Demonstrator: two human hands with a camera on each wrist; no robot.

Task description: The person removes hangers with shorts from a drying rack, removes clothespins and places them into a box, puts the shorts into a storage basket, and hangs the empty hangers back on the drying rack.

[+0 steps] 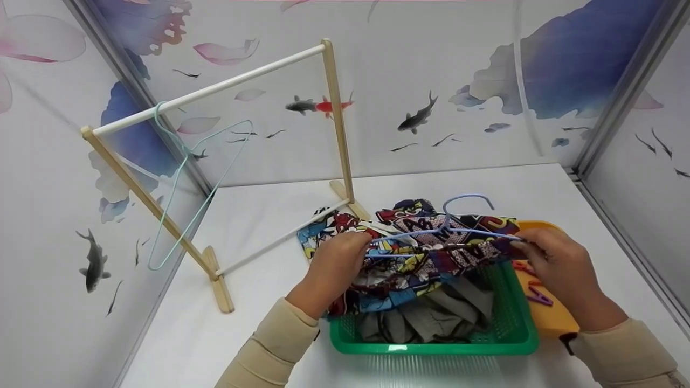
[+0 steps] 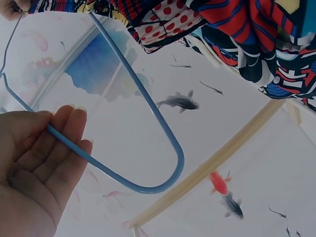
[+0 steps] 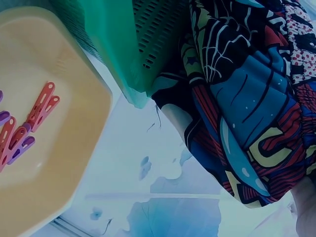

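Observation:
My left hand (image 1: 342,264) holds a blue clothes hanger (image 1: 426,233) by its left side, with the wire lying between thumb and fingers in the left wrist view. The hanger's hook points up and away. A comic-print garment (image 1: 399,296) with a gathered waistband hangs around the hanger's right part, over a green basket (image 1: 431,349). At the waistband's right end, the fingertips of my right hand (image 1: 563,269) pinch the fabric beside the hanger's tip. In the right wrist view the garment (image 3: 247,108) covers most of that hand.
A wooden drying rack (image 1: 340,124) with a white top bar stands at the left, a mint-green hanger (image 1: 178,178) hooked over it. Grey cloth (image 1: 431,318) lies in the basket. At its right is a yellow tub (image 1: 555,318) with several red and purple clothes pegs (image 3: 42,106).

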